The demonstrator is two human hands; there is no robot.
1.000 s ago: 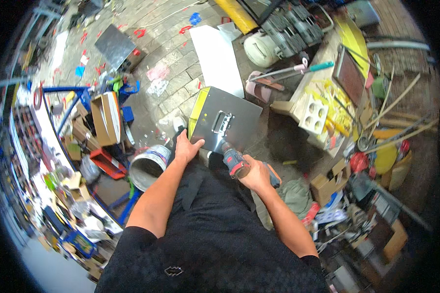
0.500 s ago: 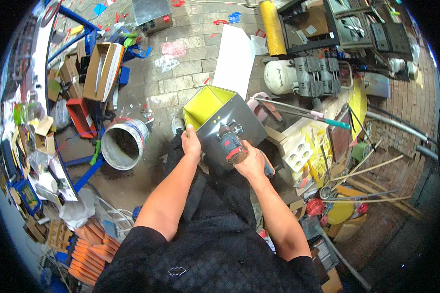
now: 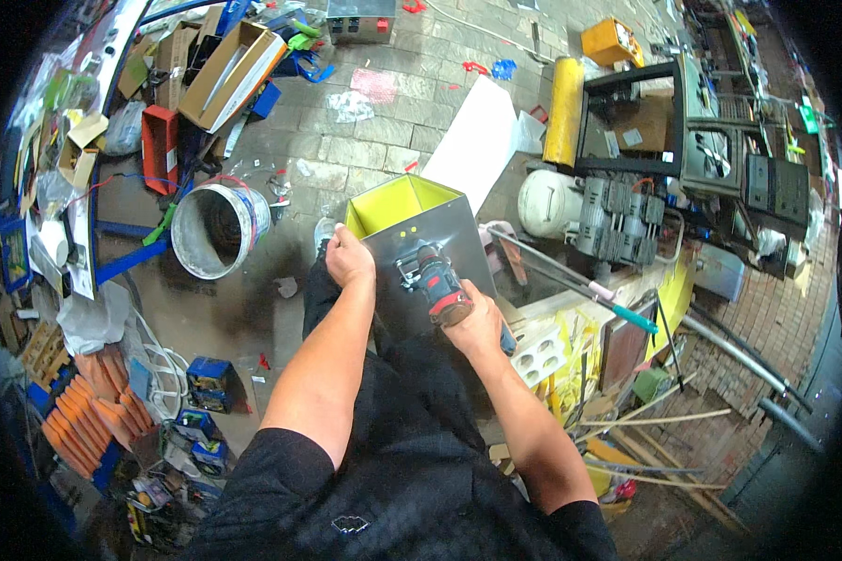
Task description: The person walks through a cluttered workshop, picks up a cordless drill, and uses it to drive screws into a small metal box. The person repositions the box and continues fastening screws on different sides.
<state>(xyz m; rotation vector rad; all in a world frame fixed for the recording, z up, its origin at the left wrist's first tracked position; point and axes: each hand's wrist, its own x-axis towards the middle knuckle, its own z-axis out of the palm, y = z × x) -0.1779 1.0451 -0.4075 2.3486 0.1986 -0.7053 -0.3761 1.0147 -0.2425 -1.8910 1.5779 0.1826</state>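
Observation:
In the middle stands a dark metal box, its open top showing a yellow-green inside. My left hand is closed around the near left edge of the box. My right hand grips a cordless drill by its handle, with the tool's front end pointing at the near panel. A small shiny metal fitting sits on that panel beside the drill's nose. Whether the drill's tip touches a screw cannot be made out. A few small yellow spots show on the panel above it.
A white-grey bucket lies to the left, near cardboard boxes. Beyond the metal box is a white sheet. A compressor stands on the right, with poles and yellow scraps around it. Orange parts are stacked at lower left.
The view has turned, so the surroundings sit differently. The metal box looks more upright, and my left hand has shifted slightly left and up. Both grips are kept.

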